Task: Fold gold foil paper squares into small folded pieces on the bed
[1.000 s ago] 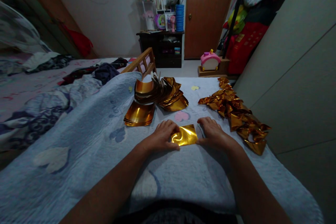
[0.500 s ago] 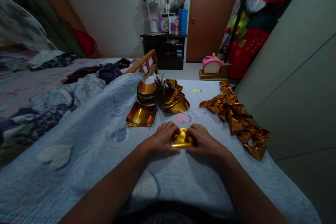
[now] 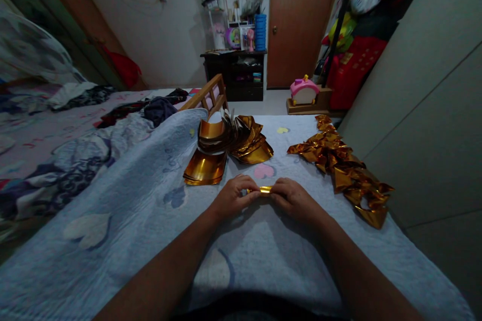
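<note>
Though dim, left fingers (image 3: 245,182) and right fingers (image 3: 281,188) apparently tight on one gold strip (image 3: 265,189).

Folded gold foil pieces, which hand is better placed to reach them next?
Probably the right hand: it is nearer the folded gold foil pieces, while the left hand lies farther. Both hold the gold foil strip.

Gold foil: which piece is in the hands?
The narrow strip, pinched by the left hand and right hand. The sheets, beyond the left hand, and the folded pieces, off to the right, are not being held.
</note>
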A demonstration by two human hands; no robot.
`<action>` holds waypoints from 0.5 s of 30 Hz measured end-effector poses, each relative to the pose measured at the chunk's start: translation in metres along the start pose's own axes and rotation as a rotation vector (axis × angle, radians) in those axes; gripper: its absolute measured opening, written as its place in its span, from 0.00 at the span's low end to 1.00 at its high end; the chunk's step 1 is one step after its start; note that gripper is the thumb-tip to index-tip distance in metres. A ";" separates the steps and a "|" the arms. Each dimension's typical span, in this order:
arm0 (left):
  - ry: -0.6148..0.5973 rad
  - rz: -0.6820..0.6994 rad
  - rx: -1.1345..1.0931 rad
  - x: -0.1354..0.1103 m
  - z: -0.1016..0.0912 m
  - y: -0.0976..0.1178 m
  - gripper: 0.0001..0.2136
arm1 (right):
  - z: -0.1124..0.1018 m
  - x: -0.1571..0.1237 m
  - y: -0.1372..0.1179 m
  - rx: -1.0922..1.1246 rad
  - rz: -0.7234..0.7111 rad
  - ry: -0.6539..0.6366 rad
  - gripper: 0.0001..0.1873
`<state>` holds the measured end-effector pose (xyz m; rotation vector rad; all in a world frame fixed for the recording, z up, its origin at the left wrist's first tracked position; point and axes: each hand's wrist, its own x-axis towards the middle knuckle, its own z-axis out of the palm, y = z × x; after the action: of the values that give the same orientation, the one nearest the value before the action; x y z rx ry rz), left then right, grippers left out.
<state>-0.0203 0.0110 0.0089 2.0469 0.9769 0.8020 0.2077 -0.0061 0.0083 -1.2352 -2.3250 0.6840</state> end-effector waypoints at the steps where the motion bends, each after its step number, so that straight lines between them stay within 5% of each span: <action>1: 0.027 -0.019 -0.031 0.000 0.000 0.000 0.09 | -0.001 0.000 0.000 0.030 0.001 0.012 0.12; 9: 0.210 -0.274 -0.356 0.002 -0.002 0.004 0.13 | -0.011 0.000 0.002 0.400 0.138 0.093 0.13; 15: 0.236 -0.350 -0.546 0.003 0.001 0.008 0.14 | -0.010 -0.001 0.004 0.732 0.205 0.070 0.14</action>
<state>-0.0150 0.0097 0.0156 1.2955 1.0630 1.0002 0.2164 -0.0027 0.0137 -1.1091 -1.6425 1.3746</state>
